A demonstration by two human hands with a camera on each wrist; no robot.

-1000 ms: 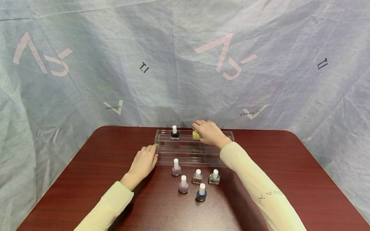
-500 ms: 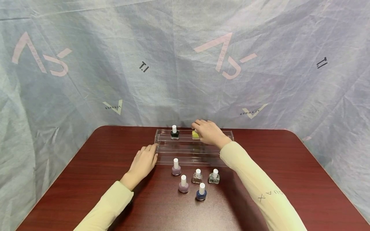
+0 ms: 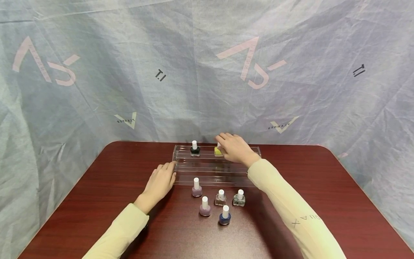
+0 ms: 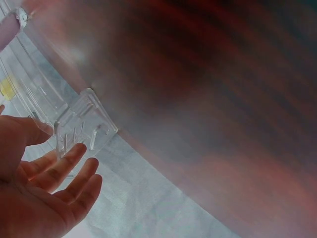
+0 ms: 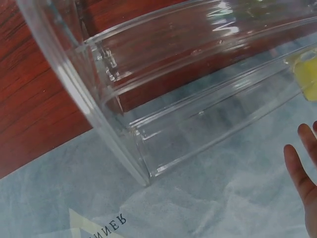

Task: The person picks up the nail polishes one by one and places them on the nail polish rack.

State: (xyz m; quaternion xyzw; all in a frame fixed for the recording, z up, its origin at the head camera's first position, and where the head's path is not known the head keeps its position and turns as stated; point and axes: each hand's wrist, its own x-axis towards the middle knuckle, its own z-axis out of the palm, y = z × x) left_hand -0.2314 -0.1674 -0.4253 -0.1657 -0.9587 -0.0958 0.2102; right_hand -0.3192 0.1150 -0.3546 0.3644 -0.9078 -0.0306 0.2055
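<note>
A clear acrylic tiered rack (image 3: 213, 165) stands towards the back of the table. My left hand (image 3: 158, 181) rests at its left end; in the left wrist view the thumb and loosely extended fingers (image 4: 74, 153) lie against the clear end panel (image 4: 86, 121). On the top tier stand a dark nail polish bottle (image 3: 195, 149) and, further right, a yellow nail polish bottle (image 3: 218, 151), both white-capped. My right hand (image 3: 236, 147) is right beside the yellow bottle's cap, partly covering the bottle. In the right wrist view, extended fingers (image 5: 297, 171) show apart from the yellow bottle's body (image 5: 308, 77).
In front of the rack stand several white-capped nail polish bottles: two mauve ones (image 3: 196, 191) (image 3: 205, 210), a brownish glitter one (image 3: 220, 199), a grey-green glitter one (image 3: 239, 200) and a dark blue one (image 3: 224, 218). A grey cloth (image 3: 200, 72) hangs behind the table.
My right hand has shifted slightly right from the yellow bottle, and more of its white cap shows. The bottle stays on the top tier. My left hand keeps its place.
</note>
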